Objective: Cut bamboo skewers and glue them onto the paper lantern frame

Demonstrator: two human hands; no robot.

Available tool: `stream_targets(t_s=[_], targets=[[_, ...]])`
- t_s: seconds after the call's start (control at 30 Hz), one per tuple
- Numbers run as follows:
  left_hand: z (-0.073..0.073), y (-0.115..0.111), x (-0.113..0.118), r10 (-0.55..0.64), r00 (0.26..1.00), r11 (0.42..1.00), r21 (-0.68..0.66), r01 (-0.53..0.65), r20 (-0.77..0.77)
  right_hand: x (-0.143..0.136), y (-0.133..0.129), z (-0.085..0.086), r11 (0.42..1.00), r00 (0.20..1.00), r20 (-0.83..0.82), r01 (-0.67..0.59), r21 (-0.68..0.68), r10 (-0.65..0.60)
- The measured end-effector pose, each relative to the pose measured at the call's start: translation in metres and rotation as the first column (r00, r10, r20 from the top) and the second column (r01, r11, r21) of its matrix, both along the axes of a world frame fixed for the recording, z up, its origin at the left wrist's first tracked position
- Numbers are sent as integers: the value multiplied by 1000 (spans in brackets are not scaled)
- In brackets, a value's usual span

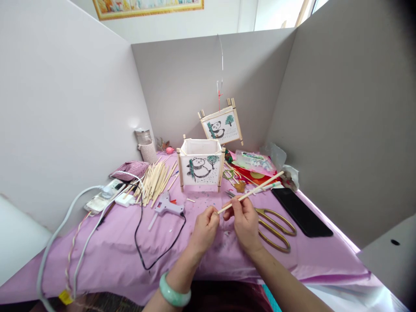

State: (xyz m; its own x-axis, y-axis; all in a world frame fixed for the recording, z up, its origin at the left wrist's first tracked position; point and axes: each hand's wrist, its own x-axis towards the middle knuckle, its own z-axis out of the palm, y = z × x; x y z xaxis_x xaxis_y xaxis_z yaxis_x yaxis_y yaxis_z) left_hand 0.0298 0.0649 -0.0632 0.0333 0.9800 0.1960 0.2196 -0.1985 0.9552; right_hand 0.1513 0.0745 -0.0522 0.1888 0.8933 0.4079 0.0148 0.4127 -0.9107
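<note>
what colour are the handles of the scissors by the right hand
The scissor handles are dull gold, best seen in the head view.

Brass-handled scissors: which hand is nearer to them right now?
Right. The right hand is over the middle of the brass-handled scissors, hiding part of them; the left hand is farther away, to the left of the right hand.

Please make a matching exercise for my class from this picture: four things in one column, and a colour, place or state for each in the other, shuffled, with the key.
Column one
1. wooden stick
2. glue gun
3. scissors
4. phone

Column two
A. black and rectangular
B. gold-coloured, with two loops
C. held in the left hand and right hand
D. pale, with a black cord

Right pairs: 1-C, 2-D, 3-B, 4-A
</note>
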Motion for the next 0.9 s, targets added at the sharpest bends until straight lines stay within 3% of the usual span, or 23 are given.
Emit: stream_targets(t_s=[0.13,0.37,0.7,0.9], targets=[[2,-2,0,-48,998,999,-13,49,27,1,4,2,993,992,-109,-80,-83,71],[7,-6,0,-124,990,992,-28,126,68,1,8,3,972,981,-176,-121,-200,86],[13,-9,1,-224,942,962,-98,255,251,2,8,3,976,987,-161,-44,-213,9],[11,-7,1,-201,959,971,-85,222,201,2,7,4,979,991,-133,-14,-204,-14]])
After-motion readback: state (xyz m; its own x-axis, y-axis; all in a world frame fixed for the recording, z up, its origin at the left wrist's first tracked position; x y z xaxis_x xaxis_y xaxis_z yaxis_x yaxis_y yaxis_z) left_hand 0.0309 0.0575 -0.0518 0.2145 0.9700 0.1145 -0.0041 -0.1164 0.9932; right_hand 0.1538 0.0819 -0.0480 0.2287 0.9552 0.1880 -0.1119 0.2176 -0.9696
